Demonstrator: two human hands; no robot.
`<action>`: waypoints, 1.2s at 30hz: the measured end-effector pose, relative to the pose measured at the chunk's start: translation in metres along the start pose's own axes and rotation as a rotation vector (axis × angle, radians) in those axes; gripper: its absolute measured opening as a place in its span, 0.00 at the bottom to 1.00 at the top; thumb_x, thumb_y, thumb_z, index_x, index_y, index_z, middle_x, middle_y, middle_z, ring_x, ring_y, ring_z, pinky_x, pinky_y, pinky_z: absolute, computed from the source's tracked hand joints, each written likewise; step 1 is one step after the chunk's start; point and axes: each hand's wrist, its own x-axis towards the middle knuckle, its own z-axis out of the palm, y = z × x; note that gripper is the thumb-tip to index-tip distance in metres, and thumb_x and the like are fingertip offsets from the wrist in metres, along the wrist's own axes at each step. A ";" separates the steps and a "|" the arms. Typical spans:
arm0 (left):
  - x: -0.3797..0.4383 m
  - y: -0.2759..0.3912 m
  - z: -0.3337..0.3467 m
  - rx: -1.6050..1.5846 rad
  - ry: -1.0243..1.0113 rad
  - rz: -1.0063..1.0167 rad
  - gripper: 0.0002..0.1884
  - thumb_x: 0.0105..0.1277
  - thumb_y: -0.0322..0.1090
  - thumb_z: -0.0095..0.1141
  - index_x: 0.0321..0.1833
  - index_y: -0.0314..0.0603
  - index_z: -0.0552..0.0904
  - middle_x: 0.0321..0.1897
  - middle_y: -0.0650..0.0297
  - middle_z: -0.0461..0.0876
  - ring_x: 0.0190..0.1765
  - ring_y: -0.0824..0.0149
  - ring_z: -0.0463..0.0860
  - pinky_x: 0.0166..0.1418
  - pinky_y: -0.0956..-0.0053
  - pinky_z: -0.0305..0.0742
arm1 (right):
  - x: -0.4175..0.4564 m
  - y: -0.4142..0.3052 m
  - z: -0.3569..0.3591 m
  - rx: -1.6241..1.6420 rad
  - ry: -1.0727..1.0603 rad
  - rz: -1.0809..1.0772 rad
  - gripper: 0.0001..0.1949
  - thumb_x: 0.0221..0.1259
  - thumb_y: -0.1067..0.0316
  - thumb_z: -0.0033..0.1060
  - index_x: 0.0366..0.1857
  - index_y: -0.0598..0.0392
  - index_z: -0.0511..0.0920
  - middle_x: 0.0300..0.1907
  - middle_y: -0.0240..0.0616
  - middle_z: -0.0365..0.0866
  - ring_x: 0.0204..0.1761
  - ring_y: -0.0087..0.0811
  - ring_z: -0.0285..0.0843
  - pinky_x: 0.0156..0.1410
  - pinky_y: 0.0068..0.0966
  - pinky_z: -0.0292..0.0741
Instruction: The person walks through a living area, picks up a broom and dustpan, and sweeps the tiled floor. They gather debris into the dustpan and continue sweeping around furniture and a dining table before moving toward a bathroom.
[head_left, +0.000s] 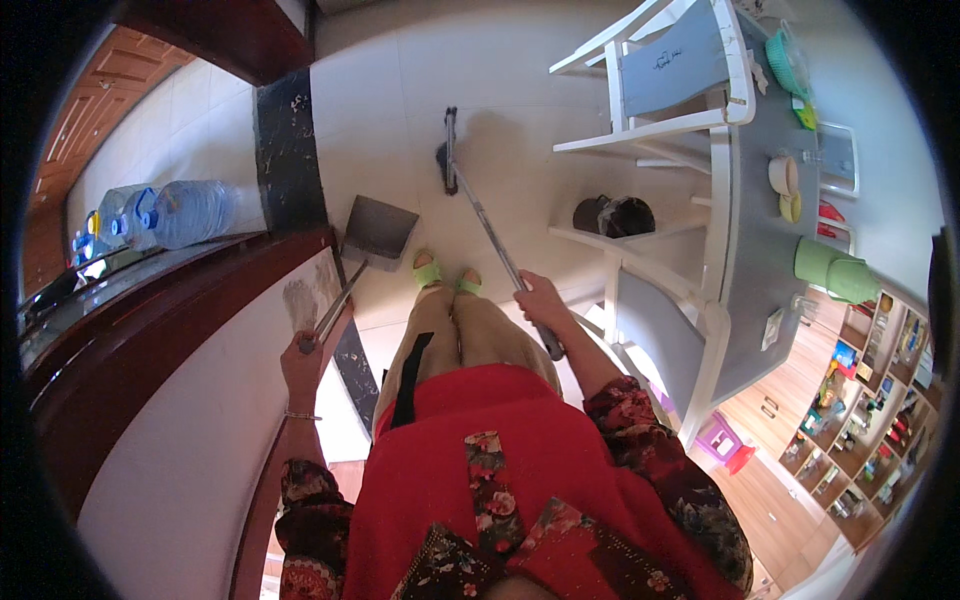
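Note:
My left hand (301, 363) grips the upper end of a long-handled dustpan (380, 227). Its grey pan rests on the tiled floor ahead of my left foot, close to the door frame. In my right hand (543, 300) is the handle of a broom (491, 226), held a little below its grey end. The broom's dark head (448, 154) touches the floor farther out, beyond the pan and apart from it. My feet, in green slippers (427, 274), stand between the two tools.
Large clear plastic bottles (191, 214) stand at left past a black stone threshold (289, 150). White-framed chairs (675, 60) and a grey-topped table (765, 225) line the right. A dark bag-like object (615, 216) lies beneath. Shelves (862, 420) with small items stand far right.

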 end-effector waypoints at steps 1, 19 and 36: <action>0.002 0.000 -0.001 0.010 0.011 0.035 0.05 0.52 0.31 0.56 0.31 0.41 0.79 0.18 0.59 0.77 0.23 0.69 0.79 0.29 0.75 0.72 | -0.001 -0.002 -0.010 -0.020 0.058 -0.029 0.23 0.46 0.69 0.47 0.51 0.59 0.67 0.21 0.44 0.73 0.19 0.35 0.73 0.26 0.32 0.74; 0.026 0.069 0.019 0.202 -0.003 -0.059 0.05 0.51 0.31 0.55 0.32 0.45 0.78 0.21 0.55 0.79 0.28 0.56 0.81 0.31 0.67 0.73 | 0.227 -0.031 -0.249 -1.063 0.074 -0.150 0.07 0.44 0.68 0.52 0.24 0.59 0.79 0.19 0.52 0.77 0.25 0.41 0.80 0.35 0.35 0.75; 0.074 0.134 0.023 0.288 0.006 -0.078 0.05 0.50 0.33 0.55 0.30 0.45 0.79 0.22 0.56 0.79 0.28 0.54 0.80 0.31 0.67 0.73 | 0.108 -0.055 -0.224 -0.677 0.062 -0.323 0.25 0.45 0.72 0.45 0.54 0.54 0.62 0.34 0.56 0.76 0.40 0.56 0.72 0.46 0.46 0.68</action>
